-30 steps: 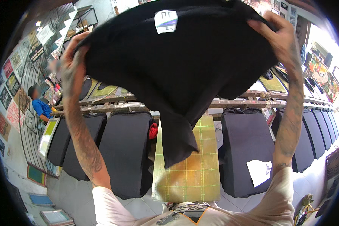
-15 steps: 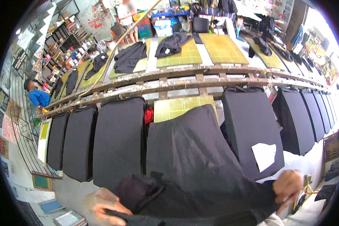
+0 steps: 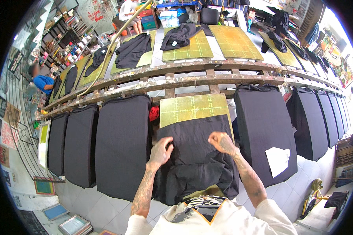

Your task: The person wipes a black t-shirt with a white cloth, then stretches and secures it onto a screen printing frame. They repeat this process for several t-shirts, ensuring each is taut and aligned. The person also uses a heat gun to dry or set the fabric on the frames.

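A black cloth garment [image 3: 198, 135], likely a shirt, lies over the near yellow-green board [image 3: 194, 105]. The board's far end shows bare beyond the cloth's edge, and the near part of the cloth is bunched in folds. My left hand [image 3: 161, 150] is over the garment's left side, fingers bent and thumb standing apart. Above its right side is my right hand [image 3: 222, 143], fingers loosely curled. No cloth is seen pulled up into either hand.
Boards covered in black cloth flank this one, left [image 3: 123, 145] and right [image 3: 264, 125]; a white paper [image 3: 277, 161] lies on the right one. A rail [image 3: 192, 80] runs behind, with more boards beyond. A person in blue [image 3: 43, 82] stands far left.
The garment, earlier held stretched near me by both hands, now lies lower and flatter on the board, exposing more of its far end. Both hands have moved forward and closer together.
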Action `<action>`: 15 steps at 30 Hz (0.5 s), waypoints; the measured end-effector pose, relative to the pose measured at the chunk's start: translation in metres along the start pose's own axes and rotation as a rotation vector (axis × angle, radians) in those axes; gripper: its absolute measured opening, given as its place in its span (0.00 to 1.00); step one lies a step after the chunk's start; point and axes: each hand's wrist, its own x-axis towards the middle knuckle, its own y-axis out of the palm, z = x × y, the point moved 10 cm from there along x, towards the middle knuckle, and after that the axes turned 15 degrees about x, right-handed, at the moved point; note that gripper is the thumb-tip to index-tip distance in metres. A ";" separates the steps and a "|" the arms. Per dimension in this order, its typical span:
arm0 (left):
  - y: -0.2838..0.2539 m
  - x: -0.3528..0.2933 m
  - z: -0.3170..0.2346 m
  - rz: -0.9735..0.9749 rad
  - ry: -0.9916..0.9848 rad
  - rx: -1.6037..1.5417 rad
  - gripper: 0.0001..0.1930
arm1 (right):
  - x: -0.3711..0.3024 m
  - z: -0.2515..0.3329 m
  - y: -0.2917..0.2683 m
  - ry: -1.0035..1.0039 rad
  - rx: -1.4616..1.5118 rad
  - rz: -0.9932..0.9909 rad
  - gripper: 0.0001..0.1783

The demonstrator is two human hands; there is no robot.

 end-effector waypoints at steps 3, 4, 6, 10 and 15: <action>0.001 0.042 0.020 -0.377 0.133 0.335 0.18 | 0.042 0.014 -0.016 -0.246 -0.241 -0.274 0.15; 0.009 0.052 0.039 -0.367 0.111 0.315 0.18 | 0.051 0.021 -0.015 -0.312 -0.327 -0.341 0.17; 0.019 0.067 0.050 -0.302 0.112 0.312 0.18 | 0.063 0.013 -0.016 -0.362 -0.430 -0.342 0.19; 0.021 0.080 0.050 -0.102 0.120 0.374 0.16 | 0.072 -0.005 -0.020 -0.313 -0.574 -0.256 0.14; -0.003 0.067 0.044 -0.175 0.211 0.443 0.09 | 0.043 0.045 -0.043 -0.592 -0.373 -0.428 0.07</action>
